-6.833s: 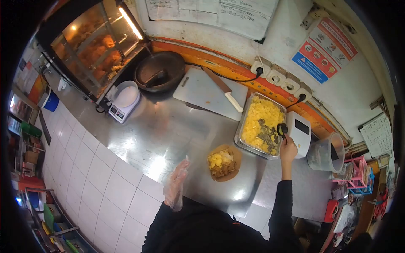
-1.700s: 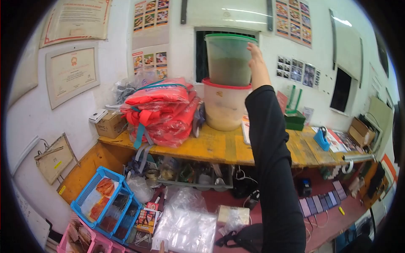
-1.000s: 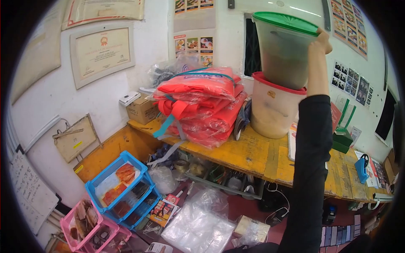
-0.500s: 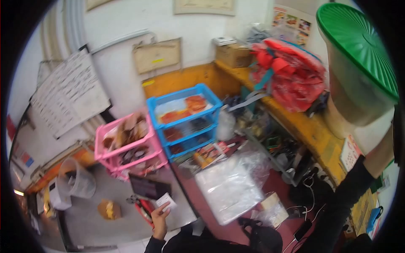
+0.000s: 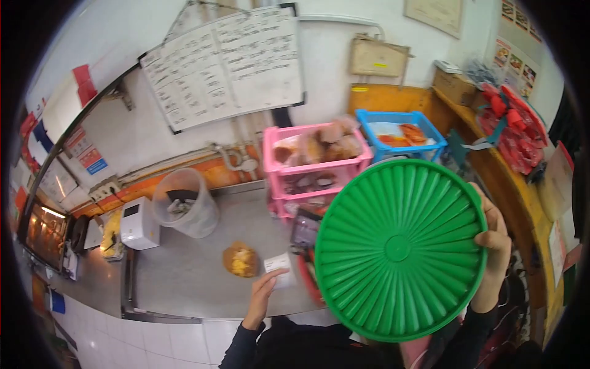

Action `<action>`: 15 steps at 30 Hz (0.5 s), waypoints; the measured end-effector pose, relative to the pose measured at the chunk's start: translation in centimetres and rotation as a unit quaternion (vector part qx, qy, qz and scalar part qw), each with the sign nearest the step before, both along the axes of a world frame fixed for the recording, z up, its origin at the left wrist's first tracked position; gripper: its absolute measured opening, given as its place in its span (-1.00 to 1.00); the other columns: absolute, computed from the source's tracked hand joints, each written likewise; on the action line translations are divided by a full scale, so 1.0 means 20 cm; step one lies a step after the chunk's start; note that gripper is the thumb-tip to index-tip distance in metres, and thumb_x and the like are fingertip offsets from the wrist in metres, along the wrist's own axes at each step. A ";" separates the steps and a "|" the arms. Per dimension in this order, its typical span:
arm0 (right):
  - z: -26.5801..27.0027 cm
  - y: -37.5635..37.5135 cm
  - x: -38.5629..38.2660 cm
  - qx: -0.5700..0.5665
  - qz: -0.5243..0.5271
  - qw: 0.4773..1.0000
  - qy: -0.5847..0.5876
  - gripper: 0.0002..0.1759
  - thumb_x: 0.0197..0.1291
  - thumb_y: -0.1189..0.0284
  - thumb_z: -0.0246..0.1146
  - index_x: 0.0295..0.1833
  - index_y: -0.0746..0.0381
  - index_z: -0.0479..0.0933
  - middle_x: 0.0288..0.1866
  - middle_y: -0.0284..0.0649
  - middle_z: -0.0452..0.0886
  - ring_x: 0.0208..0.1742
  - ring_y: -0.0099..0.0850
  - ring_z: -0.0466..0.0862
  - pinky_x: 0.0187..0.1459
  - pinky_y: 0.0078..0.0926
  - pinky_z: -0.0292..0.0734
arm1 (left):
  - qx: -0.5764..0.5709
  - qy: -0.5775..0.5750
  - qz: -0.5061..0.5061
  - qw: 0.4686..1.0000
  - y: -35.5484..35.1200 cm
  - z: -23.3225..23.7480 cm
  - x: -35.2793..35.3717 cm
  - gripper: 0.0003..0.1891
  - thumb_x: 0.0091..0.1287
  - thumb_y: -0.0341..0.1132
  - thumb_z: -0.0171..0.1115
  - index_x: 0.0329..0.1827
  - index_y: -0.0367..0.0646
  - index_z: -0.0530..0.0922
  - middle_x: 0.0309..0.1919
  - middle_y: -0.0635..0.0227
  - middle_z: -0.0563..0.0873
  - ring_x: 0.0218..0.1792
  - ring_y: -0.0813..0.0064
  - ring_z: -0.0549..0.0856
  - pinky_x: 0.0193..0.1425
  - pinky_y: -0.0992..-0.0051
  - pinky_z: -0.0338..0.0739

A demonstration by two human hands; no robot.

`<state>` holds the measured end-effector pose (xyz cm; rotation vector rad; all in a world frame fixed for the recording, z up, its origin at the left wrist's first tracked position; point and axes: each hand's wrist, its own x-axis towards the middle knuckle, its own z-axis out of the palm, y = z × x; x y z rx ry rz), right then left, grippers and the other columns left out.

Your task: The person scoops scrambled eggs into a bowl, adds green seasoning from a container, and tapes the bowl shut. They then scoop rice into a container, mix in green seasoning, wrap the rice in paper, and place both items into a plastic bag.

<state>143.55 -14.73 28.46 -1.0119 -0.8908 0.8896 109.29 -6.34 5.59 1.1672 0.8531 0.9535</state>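
My right hand [image 5: 496, 252] grips the rim of a large round tub with a ribbed green lid [image 5: 396, 249], held up in front of me. The lid faces the camera and hides the tub's body. Pinched in my left hand [image 5: 263, 296] is a small white paper slip [image 5: 280, 264] with faint print, above the front of the metal counter [image 5: 184, 273]. Just left of the slip, a brown paper packet with yellow contents [image 5: 240, 259] lies on the counter. Partly behind the lid are a dark flat screen [image 5: 305, 229] and a red-edged object [image 5: 307, 278].
Stacked pink baskets [image 5: 316, 169] with bagged food stand at the back, beside blue baskets [image 5: 402, 147]. A clear bucket [image 5: 200, 215] and a white boxy device [image 5: 140, 224] are on the left. A red plastic bag [image 5: 516, 129] lies on the wooden shelf [image 5: 522, 184].
My right hand has brought the tub from the upper right down to the front middle. The view has swung left. The paper slip stays in my left hand.
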 end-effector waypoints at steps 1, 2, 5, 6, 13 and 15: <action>-0.06 0.06 -0.15 0.000 0.009 1.000 0.009 -0.28 -0.55 0.47 0.12 -0.01 0.45 0.37 0.02 -0.20 0.44 0.02 -0.36 0.47 0.16 -0.56 0.24 | 0.000 0.009 0.009 1.000 0.02 0.05 -0.10 -0.64 0.24 -0.20 0.03 0.00 -0.24 0.53 -0.05 0.27 0.56 -0.02 0.50 0.47 0.06 0.55 0.28; -0.11 0.12 -0.30 0.006 0.060 0.998 0.014 -0.19 -0.55 0.48 0.12 0.08 0.46 0.29 0.03 -0.15 0.44 0.05 -0.33 0.46 0.18 -0.52 0.24 | 0.025 -0.037 0.014 0.999 0.04 0.10 -0.20 -0.57 0.26 -0.12 -0.01 0.05 -0.25 0.47 -0.03 0.26 0.54 0.02 0.49 0.45 0.09 0.54 0.26; -0.28 0.27 -0.75 0.002 0.137 0.989 0.063 -0.22 -0.53 0.50 0.14 0.07 0.40 0.30 0.09 -0.16 0.35 0.14 -0.35 0.36 0.22 -0.49 0.16 | 0.086 -0.031 0.048 0.995 0.11 0.25 -0.57 -0.52 0.27 -0.11 -0.02 0.13 -0.28 0.41 -0.01 0.24 0.53 0.05 0.47 0.43 0.12 0.52 0.25; -0.34 0.32 -0.89 0.003 0.151 0.984 0.096 -0.34 -0.51 0.51 0.17 -0.03 0.33 0.41 0.14 -0.21 0.26 0.21 -0.40 0.27 0.24 -0.52 0.07 | 0.132 0.012 0.063 0.989 0.13 0.28 -0.70 -0.54 0.26 -0.17 0.02 0.14 -0.30 0.39 -0.02 0.24 0.53 0.04 0.46 0.44 0.12 0.52 0.26; -0.88 0.67 -1.88 0.045 0.260 0.958 0.113 -0.37 -0.38 0.55 0.19 0.03 0.28 0.40 0.25 -0.27 0.11 0.33 -0.36 0.08 0.29 -0.47 -0.08 | 0.098 0.145 0.290 0.941 0.24 0.17 -1.64 -0.64 0.20 -0.49 0.07 0.09 -0.33 0.42 -0.08 0.20 0.58 -0.08 0.46 0.53 0.05 0.50 0.35; -1.02 0.74 -2.09 0.052 0.262 0.958 0.103 -0.37 -0.38 0.55 0.17 0.03 0.29 0.39 0.25 -0.26 0.11 0.32 -0.36 0.09 0.29 -0.47 -0.06 | 0.119 0.238 0.359 0.894 0.29 0.04 -1.85 -0.69 0.21 -0.50 0.05 0.03 -0.36 0.46 -0.13 0.15 0.61 -0.11 0.42 0.56 0.03 0.48 0.37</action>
